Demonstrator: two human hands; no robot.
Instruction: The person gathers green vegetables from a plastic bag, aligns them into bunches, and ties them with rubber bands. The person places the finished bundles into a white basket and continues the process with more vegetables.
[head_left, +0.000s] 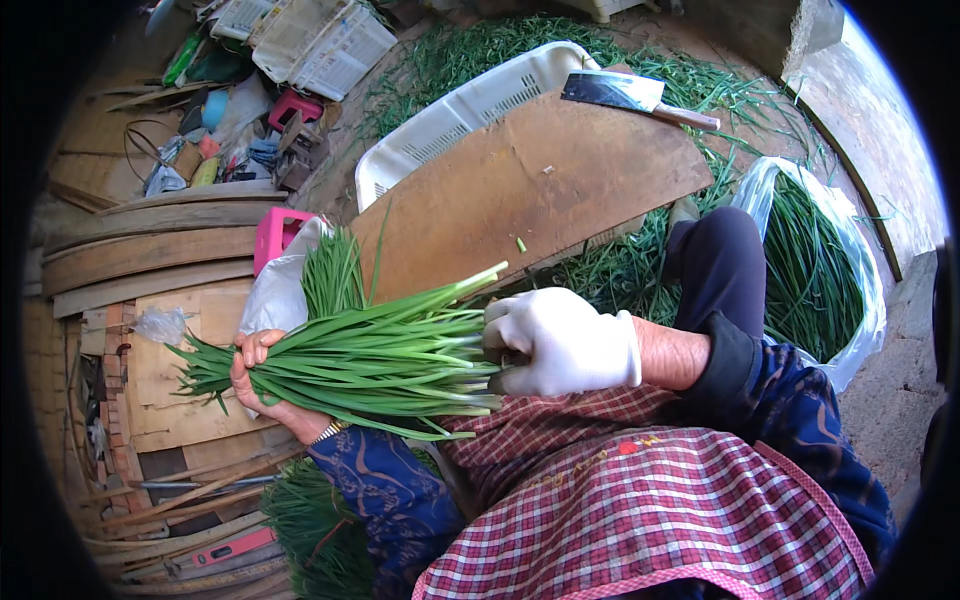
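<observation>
My bare left hand (259, 375) is wrapped around the leafy end of a bunch of garlic chives (375, 356), held sideways above my lap. The pale stem ends point right. My right hand (562, 343), in a white knit glove, has its curled fingers on those stem ends; the fingertips are partly hidden. Behind the bunch, more chives (334, 274) rest against a white plastic bag (281, 289). Beyond my hands a brown wooden board (525, 187) lies across a white plastic crate (465, 112). A cleaver (615, 91) rests on the board's far right end.
Loose greens (465, 64) cover the floor around the crate. A clear bag of chives (814, 270) stands beside my right knee. More chives (322, 525) lie below my left arm. Left are a pink stool (279, 234), wooden planks (150, 255), a red spirit level (234, 546) and stacked baskets (322, 49).
</observation>
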